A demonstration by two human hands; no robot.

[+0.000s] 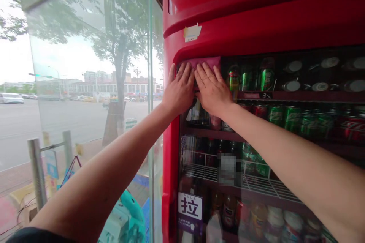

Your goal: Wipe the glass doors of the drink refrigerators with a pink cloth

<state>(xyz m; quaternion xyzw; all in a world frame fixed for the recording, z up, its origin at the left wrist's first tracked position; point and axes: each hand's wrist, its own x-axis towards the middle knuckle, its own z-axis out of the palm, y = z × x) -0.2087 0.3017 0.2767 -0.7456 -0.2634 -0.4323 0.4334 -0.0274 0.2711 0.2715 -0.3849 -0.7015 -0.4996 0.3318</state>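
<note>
A folded pink cloth [209, 61] lies flat against the upper left corner of the glass door on a red drinks fridge [256, 19]. Both of my hands press on the cloth, side by side with fingers stretched out. My left hand [180, 89] covers its left part, close to the red frame. My right hand [212, 87] covers the right part, over the glass. Most of the cloth is hidden beneath my hands. Behind the glass, green cans [267, 74] and other drinks stand on shelves.
A white and purple pull sign [190, 207] is stuck low on the fridge door. Left of the fridge stands a clear glass panel [85, 57] with a street and trees beyond. Below it are a metal post [37, 174] and a turquoise plastic item [134, 212].
</note>
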